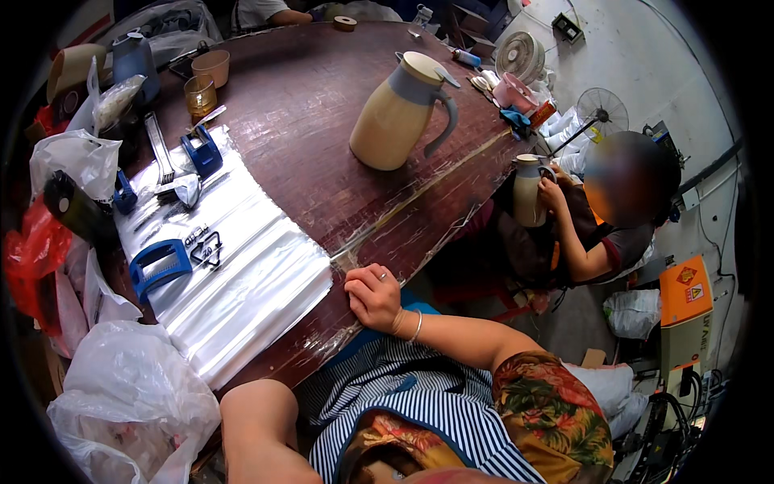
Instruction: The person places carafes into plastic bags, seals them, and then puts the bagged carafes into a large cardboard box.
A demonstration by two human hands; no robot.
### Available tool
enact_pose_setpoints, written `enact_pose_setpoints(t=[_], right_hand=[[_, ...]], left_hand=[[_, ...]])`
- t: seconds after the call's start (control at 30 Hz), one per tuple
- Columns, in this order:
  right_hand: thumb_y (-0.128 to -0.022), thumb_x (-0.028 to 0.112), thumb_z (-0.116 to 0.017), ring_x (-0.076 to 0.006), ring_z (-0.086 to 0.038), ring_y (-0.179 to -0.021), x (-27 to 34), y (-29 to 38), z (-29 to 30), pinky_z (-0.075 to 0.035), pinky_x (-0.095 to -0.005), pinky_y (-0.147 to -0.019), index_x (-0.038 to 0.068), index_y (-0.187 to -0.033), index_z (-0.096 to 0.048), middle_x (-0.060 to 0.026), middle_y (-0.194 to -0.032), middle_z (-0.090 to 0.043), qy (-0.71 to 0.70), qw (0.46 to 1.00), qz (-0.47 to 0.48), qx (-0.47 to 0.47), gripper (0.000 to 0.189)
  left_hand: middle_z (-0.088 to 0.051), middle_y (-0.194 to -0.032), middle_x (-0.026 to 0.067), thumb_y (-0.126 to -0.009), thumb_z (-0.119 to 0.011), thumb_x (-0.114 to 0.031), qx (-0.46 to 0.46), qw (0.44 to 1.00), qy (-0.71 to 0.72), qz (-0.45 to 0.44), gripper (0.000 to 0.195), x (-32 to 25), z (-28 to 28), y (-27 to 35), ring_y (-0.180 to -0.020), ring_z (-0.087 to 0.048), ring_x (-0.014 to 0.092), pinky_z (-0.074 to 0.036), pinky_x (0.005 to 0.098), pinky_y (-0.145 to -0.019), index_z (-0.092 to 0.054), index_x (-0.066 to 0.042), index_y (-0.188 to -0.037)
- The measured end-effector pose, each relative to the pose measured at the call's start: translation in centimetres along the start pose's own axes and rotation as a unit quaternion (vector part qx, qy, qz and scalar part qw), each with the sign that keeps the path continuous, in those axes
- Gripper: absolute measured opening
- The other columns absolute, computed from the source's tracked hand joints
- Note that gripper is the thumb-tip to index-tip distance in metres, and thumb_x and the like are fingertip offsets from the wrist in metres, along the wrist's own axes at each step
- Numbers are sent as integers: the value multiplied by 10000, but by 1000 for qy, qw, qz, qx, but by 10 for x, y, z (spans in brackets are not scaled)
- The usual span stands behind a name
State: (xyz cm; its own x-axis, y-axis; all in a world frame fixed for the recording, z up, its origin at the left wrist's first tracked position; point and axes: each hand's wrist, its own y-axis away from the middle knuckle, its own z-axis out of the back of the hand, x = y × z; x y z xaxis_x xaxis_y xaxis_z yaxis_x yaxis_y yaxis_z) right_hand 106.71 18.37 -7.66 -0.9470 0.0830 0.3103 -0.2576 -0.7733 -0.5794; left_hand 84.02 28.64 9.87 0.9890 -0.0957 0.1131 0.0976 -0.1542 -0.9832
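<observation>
My right hand (pixel 373 296), with a ring and a bracelet on the wrist, rests at the edge of the dark red table (pixel 290 115), its fingers curled and nothing visible in them. My left hand is out of view; only the bent left arm shows at the bottom. Beside my right hand lies a stack of clear plastic bags (pixel 260 266) with a printed recycling mark. On the stack are a blue plastic frame-shaped piece (pixel 160 266), a blue tape dispenser (pixel 204 151) and a metal tool (pixel 158 142). A cream and grey thermal jug (pixel 390 121) stands farther back.
At the right, a seated co-worker (pixel 580 242) holds a similar jug (pixel 529 190). An amber glass (pixel 200 97) and a beige cup (pixel 211 65) stand at the back left. Plastic bags (pixel 130 393) crowd the left side. A tape roll (pixel 344 23) lies at the far edge.
</observation>
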Motion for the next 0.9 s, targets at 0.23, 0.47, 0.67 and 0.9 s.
enact_pose_setpoints(t=[0.23, 0.47, 0.67, 0.9], right_hand=[[-743, 77, -626, -248, -560, -792, 1, -2, -2, -432, -364, -731, 70, -847, -607, -57, -938, -616, 4, 1000, 8, -1, 106], [-740, 69, -629, -242, -555, -785, -1, 1, -1, -422, -360, -730, 74, -844, -605, -52, -935, -615, 9, 1000, 5, -2, 107], [-741, 68, -628, -244, -554, -787, 0, 0, -2, -427, -361, -723, 69, -844, -604, -54, -931, -612, 6, 1000, 5, -7, 106], [-746, 68, -624, -249, -557, -790, 1, -2, 0, -432, -360, -720, 65, -849, -604, -58, -939, -614, 3, 1000, 5, -1, 105]], left_hand=[[-624, -872, 32, -866, -500, -104, -59, 997, -39, -9, 178, -1, -19, 1, -814, -603, 188, -506, 410, -722, -651, -64, -952], [-609, -828, 4, -855, -515, -78, 19, 999, 32, 17, 144, -8, 1, -1, -775, -593, 163, -504, 392, -687, -637, -88, -930], [-602, -827, 4, -852, -522, -61, 36, 999, -9, 33, 123, -8, 9, -9, -778, -593, 158, -505, 386, -684, -623, -86, -918], [-610, -842, 24, -850, -521, -77, 33, 999, 14, -8, 139, 3, 10, -4, -777, -592, 176, -501, 391, -671, -639, -71, -924]])
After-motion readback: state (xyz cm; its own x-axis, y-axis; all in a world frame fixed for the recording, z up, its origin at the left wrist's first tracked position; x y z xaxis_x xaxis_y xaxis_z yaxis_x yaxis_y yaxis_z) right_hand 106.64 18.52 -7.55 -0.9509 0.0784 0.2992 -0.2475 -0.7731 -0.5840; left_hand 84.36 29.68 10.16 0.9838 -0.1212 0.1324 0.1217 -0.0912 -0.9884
